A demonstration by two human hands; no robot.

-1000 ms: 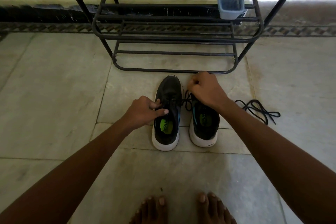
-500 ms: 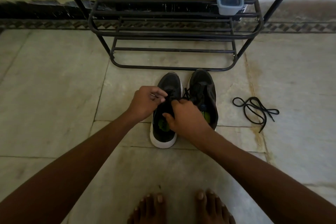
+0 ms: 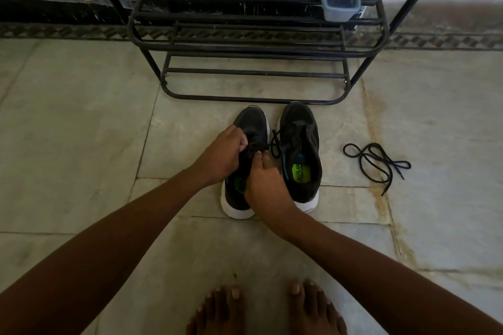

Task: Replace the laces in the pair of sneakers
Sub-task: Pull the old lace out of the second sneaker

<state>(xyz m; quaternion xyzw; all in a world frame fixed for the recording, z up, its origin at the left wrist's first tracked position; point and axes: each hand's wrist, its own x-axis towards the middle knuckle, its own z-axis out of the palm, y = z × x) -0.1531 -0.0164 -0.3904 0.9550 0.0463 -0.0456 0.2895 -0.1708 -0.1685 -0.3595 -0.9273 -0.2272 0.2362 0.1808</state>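
Left hand (image 3: 221,153) and right hand (image 3: 265,185) both pinching the lace over left sneaker (image 3: 251,128), right sneaker (image 3: 300,149) touching beside it on floor (image 3: 81,130), loose lace (image 3: 377,162) lying apart to the right

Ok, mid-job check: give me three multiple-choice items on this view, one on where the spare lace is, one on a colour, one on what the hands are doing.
1. Where does the loose lace lie?
A. On the rack
B. On the floor, right of the sneakers
C. Inside a sneaker

2. What colour is the insole in the right sneaker?
A. Bright green
B. Red
C. White

3. What are the left hand and right hand doing?
A. Both resting on the floor
B. Lifting the rack
C. Both working at the laces of the left sneaker

Answers: 1 B, the lace is coiled on the tiles, apart from the shoes. 2 A, green shows in the shoe's opening. 3 C, curled fingers of both hands meet over that sneaker's lacing.
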